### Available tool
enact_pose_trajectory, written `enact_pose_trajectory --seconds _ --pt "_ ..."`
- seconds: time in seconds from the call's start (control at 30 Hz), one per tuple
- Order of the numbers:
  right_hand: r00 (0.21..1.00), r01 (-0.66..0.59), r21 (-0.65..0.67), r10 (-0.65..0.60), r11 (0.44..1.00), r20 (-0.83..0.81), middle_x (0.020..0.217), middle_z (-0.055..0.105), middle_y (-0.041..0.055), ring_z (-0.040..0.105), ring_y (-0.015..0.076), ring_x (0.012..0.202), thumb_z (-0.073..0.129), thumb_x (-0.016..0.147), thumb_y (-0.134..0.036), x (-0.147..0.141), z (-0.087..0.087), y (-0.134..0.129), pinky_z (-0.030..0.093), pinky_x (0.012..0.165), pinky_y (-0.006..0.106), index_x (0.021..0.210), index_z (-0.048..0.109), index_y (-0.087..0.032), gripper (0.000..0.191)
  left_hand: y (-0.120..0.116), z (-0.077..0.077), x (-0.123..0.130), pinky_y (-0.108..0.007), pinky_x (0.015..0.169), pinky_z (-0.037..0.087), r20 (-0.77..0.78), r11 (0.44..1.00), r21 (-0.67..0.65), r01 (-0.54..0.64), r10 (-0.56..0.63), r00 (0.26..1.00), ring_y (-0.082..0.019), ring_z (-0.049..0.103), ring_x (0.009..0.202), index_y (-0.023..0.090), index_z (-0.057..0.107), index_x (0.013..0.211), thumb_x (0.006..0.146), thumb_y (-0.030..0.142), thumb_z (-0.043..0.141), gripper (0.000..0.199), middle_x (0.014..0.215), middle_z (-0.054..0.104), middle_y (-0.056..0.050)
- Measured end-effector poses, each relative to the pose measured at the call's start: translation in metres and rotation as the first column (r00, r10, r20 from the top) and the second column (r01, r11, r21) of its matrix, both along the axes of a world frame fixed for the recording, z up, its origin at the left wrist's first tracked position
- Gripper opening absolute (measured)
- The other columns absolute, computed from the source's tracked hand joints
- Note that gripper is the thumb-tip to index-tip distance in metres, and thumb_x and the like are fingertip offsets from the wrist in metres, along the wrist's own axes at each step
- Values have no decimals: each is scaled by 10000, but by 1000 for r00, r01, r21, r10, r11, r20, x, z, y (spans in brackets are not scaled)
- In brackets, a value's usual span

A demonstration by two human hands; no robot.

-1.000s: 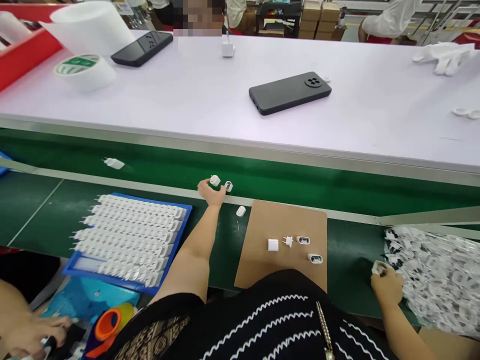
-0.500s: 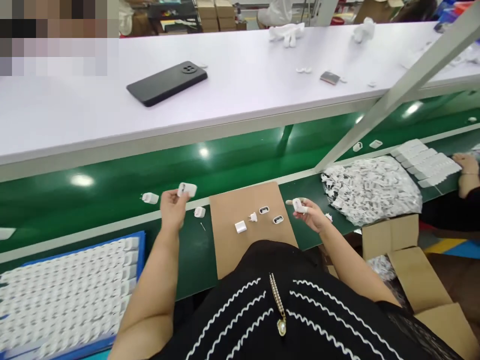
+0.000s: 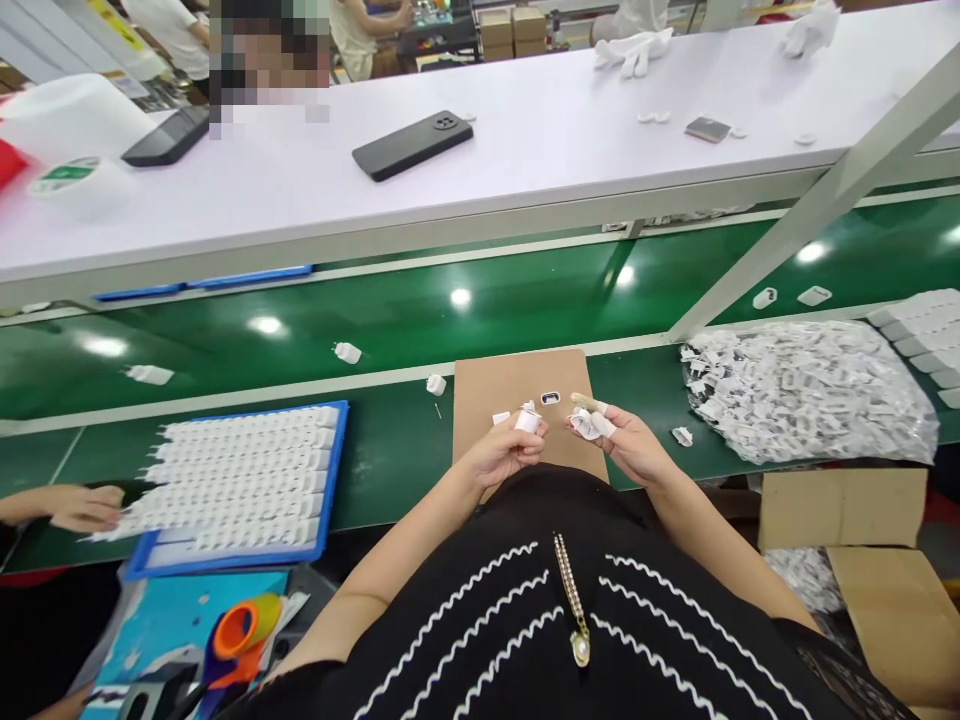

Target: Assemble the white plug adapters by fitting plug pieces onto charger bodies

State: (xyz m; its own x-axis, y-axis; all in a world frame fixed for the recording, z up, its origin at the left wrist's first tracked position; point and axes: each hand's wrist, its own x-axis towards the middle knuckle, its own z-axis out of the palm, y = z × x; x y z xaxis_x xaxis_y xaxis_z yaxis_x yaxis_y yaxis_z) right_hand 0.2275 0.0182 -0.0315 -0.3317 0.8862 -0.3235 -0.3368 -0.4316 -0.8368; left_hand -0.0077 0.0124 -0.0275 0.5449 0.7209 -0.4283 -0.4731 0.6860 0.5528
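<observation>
Over the brown cardboard mat [image 3: 480, 385], my left hand [image 3: 501, 450] is closed around a white charger housing [image 3: 528, 420]. Just to its right, my right hand [image 3: 634, 445] pinches a white plug part [image 3: 583, 424], its thumb and finger wearing pale finger covers. The two parts are close together but apart. An open-ended white housing [image 3: 550, 398] lies on the mat behind my hands. Part of another white piece [image 3: 500, 418] shows beside my left hand, mostly hidden by it. A loose plug piece [image 3: 682, 436] rests on the green bench right of my right hand.
A blue tray [image 3: 337, 440] of white chargers stands at left, with another person's hand [image 3: 86, 508] at its edge. At right lie a clear bag of plug parts [image 3: 806, 390] and an open carton [image 3: 840, 508]. A shelf [image 3: 262, 200] with a phone [image 3: 412, 145] spans above.
My left hand has come from the far left, beyond the mat, to the middle, near my right hand. The view has swung left, bringing the other person's hand and scissors into sight.
</observation>
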Motion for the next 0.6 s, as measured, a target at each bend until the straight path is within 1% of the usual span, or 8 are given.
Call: enact_pose_trajectory --seconds 0.03,0.1,0.17,0.23,0.33,0.4,0.5,0.6 --pt "1000 9 12 -9 1000 8 1122 775 86 743 255 1054 924 718 -508 -1 3 -2 577 983 412 1245 745 -242 617 0 1 0 -170 528 382 -11 1000 3 -8 8 1000 -48 464 619 158 614 937 687 122 819 326 892 568 -10" --pt "999 25 36 -26 999 31 1118 776 79 743 258 1051 955 684 -445 -5 7 -5 583 944 394 1249 740 -253 634 -1 3 0 -226 629 506 -51 1000 14 -24 25 998 -125 597 766 159 648 1008 723 196 806 328 983 626 -60" --pt "998 41 53 -43 998 47 1037 791 82 749 264 999 957 668 -444 -9 9 -8 594 896 396 1149 772 -232 557 -3 5 -1 -293 722 570 -94 999 50 -11 16 995 -198 650 909 151 677 1084 750 255 794 369 1101 658 -111" --pt "993 84 99 -92 991 79 962 795 69 751 258 929 960 653 -436 -14 10 -10 605 847 394 991 794 -225 432 -7 7 0 -312 745 580 -116 994 106 33 -21 993 -218 660 937 139 686 1150 792 302 777 403 1109 674 -131" --pt "957 164 273 -220 948 187 978 794 49 741 256 938 939 686 -395 -17 14 -14 612 862 402 873 800 -238 281 -12 10 0 -321 769 569 -167 976 196 90 -57 984 -225 681 940 180 626 1266 866 366 769 464 1043 701 -112" --pt "932 187 352 -278 917 231 1017 796 52 742 262 959 902 745 -389 -18 19 -17 618 889 422 948 814 -245 264 -15 10 0 -324 804 560 -223 954 284 99 -35 974 -228 687 985 217 594 1271 872 387 794 477 1094 705 -103" --pt "932 179 363 -275 915 236 1054 798 65 758 266 916 873 790 -394 -19 29 -21 642 868 451 1116 795 -240 369 -16 5 -3 -310 886 537 -317 901 416 124 16 948 -197 653 1023 222 632 1228 865 393 815 441 1165 680 -85" --pt "921 150 419 -281 895 271 1059 800 60 768 270 921 859 808 -388 -22 38 -25 652 894 472 1093 795 -245 326 -17 0 -6 -298 929 520 -389 871 462 168 29 921 -166 612 992 238 660 1272 894 419 780 435 1170 660 -67"
